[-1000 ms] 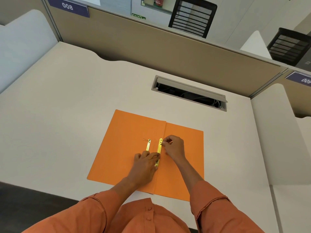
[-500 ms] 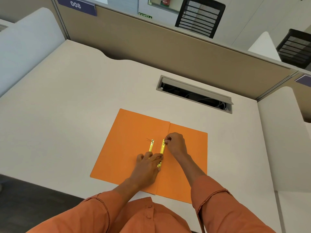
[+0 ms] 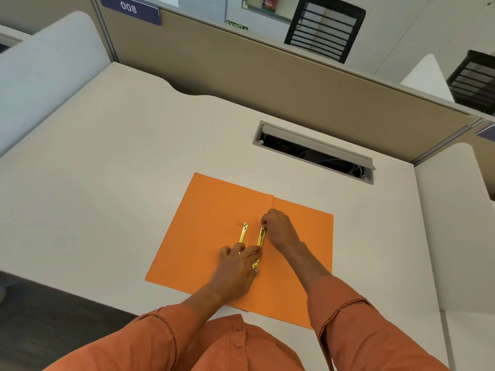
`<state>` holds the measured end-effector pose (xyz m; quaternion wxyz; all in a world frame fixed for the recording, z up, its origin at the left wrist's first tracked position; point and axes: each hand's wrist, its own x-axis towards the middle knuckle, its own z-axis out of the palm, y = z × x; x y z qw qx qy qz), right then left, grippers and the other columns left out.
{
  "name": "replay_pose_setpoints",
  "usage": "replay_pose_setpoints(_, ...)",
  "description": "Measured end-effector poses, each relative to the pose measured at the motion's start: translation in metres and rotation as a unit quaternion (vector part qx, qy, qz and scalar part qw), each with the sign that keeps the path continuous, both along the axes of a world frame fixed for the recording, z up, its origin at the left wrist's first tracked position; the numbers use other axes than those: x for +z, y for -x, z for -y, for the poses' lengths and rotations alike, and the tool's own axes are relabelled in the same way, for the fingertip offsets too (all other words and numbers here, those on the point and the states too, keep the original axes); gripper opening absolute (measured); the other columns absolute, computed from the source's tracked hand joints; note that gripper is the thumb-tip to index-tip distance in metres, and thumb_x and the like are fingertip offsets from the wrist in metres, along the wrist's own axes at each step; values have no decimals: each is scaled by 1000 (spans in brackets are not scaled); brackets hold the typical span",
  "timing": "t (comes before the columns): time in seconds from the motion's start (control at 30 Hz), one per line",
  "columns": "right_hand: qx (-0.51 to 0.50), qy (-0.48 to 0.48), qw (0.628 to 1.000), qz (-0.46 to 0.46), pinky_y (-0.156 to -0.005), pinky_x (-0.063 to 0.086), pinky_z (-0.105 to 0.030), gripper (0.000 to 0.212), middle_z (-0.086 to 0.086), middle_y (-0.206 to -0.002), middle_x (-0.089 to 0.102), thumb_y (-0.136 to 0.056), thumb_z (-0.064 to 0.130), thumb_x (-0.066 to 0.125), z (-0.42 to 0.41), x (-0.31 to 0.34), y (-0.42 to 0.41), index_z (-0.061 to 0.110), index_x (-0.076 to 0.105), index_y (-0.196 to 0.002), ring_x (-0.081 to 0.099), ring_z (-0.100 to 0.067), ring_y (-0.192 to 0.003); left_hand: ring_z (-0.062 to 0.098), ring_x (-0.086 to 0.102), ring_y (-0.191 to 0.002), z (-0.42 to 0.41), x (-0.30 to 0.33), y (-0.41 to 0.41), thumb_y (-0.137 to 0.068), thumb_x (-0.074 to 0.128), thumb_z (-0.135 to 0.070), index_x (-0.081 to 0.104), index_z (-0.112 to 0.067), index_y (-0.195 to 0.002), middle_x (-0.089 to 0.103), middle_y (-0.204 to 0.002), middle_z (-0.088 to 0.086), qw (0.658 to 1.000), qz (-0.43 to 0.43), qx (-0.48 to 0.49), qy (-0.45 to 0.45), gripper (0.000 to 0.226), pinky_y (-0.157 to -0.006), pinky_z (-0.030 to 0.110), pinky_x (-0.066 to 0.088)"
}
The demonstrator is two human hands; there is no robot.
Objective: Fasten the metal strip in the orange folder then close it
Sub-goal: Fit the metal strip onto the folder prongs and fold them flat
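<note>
Two hands work on the open orange folder (image 3: 214,236), both at its centre fold. Right hand (image 3: 278,227): fingertips pinched together on the far, 12 o'clock end of the metal strip (image 3: 261,238), a gold bar lying along the fold. Left hand (image 3: 238,266): fingers spread flat, pressing down on the near, 6 o'clock end of the same bar, with the bar's tip showing just beside the index finger. A second gold bar (image 3: 243,232) lies parallel at 9 o'clock of the first, close but apart from it; its near end disappears under the left fingers, so contact there cannot be told. Folder lies flat, both leaves open, on the pale desk (image 3: 107,170). Open cable hatch (image 3: 313,152) in the desk at 1 o'clock of the folder, well apart. Orange sleeves at the frame bottom
</note>
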<state>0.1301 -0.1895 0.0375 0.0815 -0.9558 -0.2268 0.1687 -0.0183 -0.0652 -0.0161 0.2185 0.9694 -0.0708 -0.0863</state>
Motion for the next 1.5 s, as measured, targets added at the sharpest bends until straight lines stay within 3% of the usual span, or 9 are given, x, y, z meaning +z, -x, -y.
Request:
replay_pose_setpoints(0.37, 65, 37, 997, -18, -89, 58, -41, 28, -14, -117, 70, -95, -10, 60, -9, 11, -12, 2, 77, -112, 67, -32, -107, 22, 46, -132, 0, -1, 0, -100, 45, -43, 55, -29, -145, 47, -153, -21, 1000, -3, 2, 7, 48, -98, 46, 34)
replay_pose_setpoints(0.53, -67, -42, 994, -74, -92, 60, -44, 11, -18, -107, 76, -91, -3, 73, -12, 14, -24, -1, 82, -97, 68, -31, -108, 21, 44, -133, 0, -2, 0, -100, 44, -45, 53, -30, -147, 44, -155, -23, 1000, -10, 3, 6, 50, -99, 44, 32)
replay_pose_setpoints(0.77, -245, -148, 942, -172, -90, 64, -47, 10, -27, -92, 80, -83, -5, 82, -7, 14, -30, -9, 81, -92, 78, -39, -80, 22, 45, -134, -1, -2, 2, -100, 43, -45, 52, -30, -148, 44, -155, -22, 1000, -19, 2, 6, 51, -100, 45, 34)
replay_pose_setpoints(0.93, -296, -188, 915, -199, -86, 66, -49, 13, -28, -95, 79, -81, -11, 81, -4, 15, -29, -12, 79, -93, 69, -31, -71, 24, 47, -133, -1, 1, 1, -100, 46, -41, 53, -29, -147, 46, -154, -21, 1000, -13, -4, 1, 49, -99, 47, 35)
replay_pose_setpoints(1.03, -324, -222, 901, -184, -84, 66, -49, 12, -31, -94, 78, -83, -9, 80, 0, 14, -24, -12, 78, -94, 68, -30, -70, 25, 45, -138, -3, 3, 1, -96, 46, -24, 54, -31, -146, 47, -155, -21, 1000, -14, -8, -3, 51, -103, 51, 33)
replay_pose_setpoints(1.17, -391, -246, 871, -170, -72, 65, -48, 12, -27, -82, 75, -86, 0, 77, 7, 6, -5, -10, 71, -81, 64, -29, -58, 25, 34, -149, -6, 2, -2, -88, 38, -10, 55, -32, -145, 47, -154, -20, 1000, -21, -3, 11, 63, -116, 55, 16)
replay_pose_setpoints(1.23, -421, -243, 847, -217, -65, 64, -43, 19, -22, -74, 70, -89, 7, 79, 8, 2, 10, -2, 66, -78, 63, -28, -53, 24, 33, -150, -8, 1, -5, -87, 36, -7, 57, -33, -143, 49, -152, -20, 1000, -19, -3, 20, 65, -117, 54, 11)
replay_pose_setpoints(1.37, -465, -265, 770, -347, -48, 61, -29, 23, -18, -69, 68, -89, 10, 82, 11, 0, 38, -3, 66, -80, 64, -24, -51, 21, 34, -148, -12, -3, -10, -81, 36, 1, 59, -34, -137, 52, -144, -21, 999, -24, -12, 23, 70, -117, 55, 8)
replay_pose_setpoints(1.5, -484, -304, 709, -413, -51, 64, -30, 17, -14, -59, 71, -86, 2, 82, 15, -1, 56, -5, 68, -79, 70, -26, -58, 18, 36, -145, -16, -4, -16, -72, 34, 3, 58, -35, -135, 53, -142, -21, 999, -23, -26, 20, 77, -115, 54, 6)
